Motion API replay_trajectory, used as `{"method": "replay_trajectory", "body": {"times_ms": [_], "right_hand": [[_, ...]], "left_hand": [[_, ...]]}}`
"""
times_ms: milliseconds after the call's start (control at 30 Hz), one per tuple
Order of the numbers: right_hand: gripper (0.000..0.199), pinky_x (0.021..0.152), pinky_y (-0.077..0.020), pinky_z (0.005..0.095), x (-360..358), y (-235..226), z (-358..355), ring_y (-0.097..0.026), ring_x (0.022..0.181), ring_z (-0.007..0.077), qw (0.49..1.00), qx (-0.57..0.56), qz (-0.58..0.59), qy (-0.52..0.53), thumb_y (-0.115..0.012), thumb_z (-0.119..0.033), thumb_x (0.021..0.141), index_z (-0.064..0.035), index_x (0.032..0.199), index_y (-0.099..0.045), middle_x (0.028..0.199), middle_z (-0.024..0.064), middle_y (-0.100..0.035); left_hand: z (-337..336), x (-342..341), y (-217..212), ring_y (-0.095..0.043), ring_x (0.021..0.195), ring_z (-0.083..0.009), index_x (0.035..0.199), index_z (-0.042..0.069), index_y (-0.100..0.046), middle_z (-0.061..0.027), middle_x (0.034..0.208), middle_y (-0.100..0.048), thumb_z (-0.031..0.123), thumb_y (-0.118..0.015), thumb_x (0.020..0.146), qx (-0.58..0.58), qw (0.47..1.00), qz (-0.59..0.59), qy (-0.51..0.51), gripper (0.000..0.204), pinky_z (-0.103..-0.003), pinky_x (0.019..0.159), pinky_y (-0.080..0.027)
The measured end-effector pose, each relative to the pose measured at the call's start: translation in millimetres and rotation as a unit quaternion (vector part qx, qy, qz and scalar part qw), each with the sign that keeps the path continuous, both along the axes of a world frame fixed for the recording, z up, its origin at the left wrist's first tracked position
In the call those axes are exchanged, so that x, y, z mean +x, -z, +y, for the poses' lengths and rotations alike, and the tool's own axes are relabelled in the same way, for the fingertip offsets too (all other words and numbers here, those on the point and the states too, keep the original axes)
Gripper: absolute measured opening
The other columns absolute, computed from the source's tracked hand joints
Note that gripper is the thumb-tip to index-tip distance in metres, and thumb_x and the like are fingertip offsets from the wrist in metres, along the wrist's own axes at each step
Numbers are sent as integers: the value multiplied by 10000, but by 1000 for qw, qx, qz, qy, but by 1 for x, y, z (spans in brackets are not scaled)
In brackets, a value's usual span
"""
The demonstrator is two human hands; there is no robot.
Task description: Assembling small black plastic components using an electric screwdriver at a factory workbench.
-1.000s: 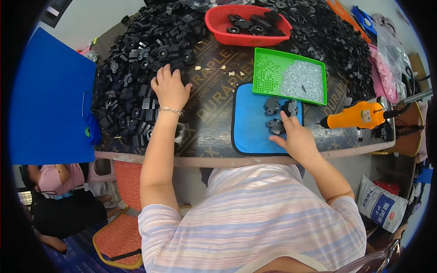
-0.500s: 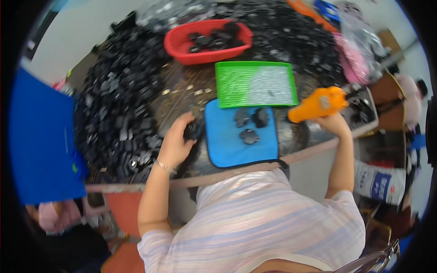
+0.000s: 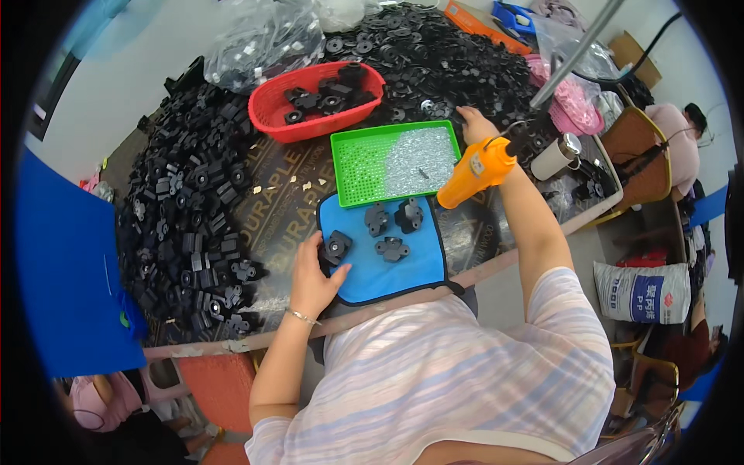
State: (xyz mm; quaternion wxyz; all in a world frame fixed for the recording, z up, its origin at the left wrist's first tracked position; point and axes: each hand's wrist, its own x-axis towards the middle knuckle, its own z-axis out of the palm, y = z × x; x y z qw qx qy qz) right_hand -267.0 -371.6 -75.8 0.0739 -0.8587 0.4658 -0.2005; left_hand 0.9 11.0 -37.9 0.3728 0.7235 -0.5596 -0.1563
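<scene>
Left hand pinching black part at left edge of blue mat. Right hand wrapped round orange driver beside green tray. Part likely stiff, light plastic; best gripped by outer lobes.

A red basket of black parts sits behind the green tray, a white sack lies on the floor.
</scene>
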Motion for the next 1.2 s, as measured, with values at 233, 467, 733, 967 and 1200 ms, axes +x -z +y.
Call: {"method": "replay_trajectory", "body": {"times_ms": [233,467,733,967,1200], "right_hand": [[219,801,-497,414,8,-38,19,-602,948,329,991,25,107,75,-528,-121,816,-108,1004,-640,1018,132,-627],[465,884,-475,390,-28,-33,39,-558,1042,354,991,-14,111,70,-641,-231,798,-141,1238,-518,1207,161,-505],[227,740,-502,363,-37,-39,60,-623,878,290,995,21,48,85,-636,-231,818,-70,978,-629,924,147,-626],[169,713,-514,259,-147,28,53,-610,817,141,965,64,-254,6,-669,-170,833,-60,960,-660,887,65,-629],[191,602,-500,242,-120,-70,174,-618,668,108,793,588,-149,-66,-659,-51,808,-8,984,-599,748,32,-632]], "left_hand": [[1,2,-3,-564,914,-329,1007,26,-584,-140,973,-581,116,-760,642,21,997,58,-36,415,-373,790,-462],[8,-10,-5,-571,937,-312,1041,22,-586,-133,1012,-597,86,-769,623,59,991,114,44,460,-363,820,-470],[12,-12,1,-539,996,-329,1082,33,-570,-142,1049,-583,117,-785,625,32,993,103,48,511,-383,862,-448],[13,-6,9,-559,688,-152,1069,-2,-586,-95,858,-631,195,-745,751,50,974,220,4,406,-266,622,-468],[18,7,0,-556,954,-245,1149,19,-565,-140,1095,-576,229,-750,741,53,996,48,47,494,-333,817,-453]]}}
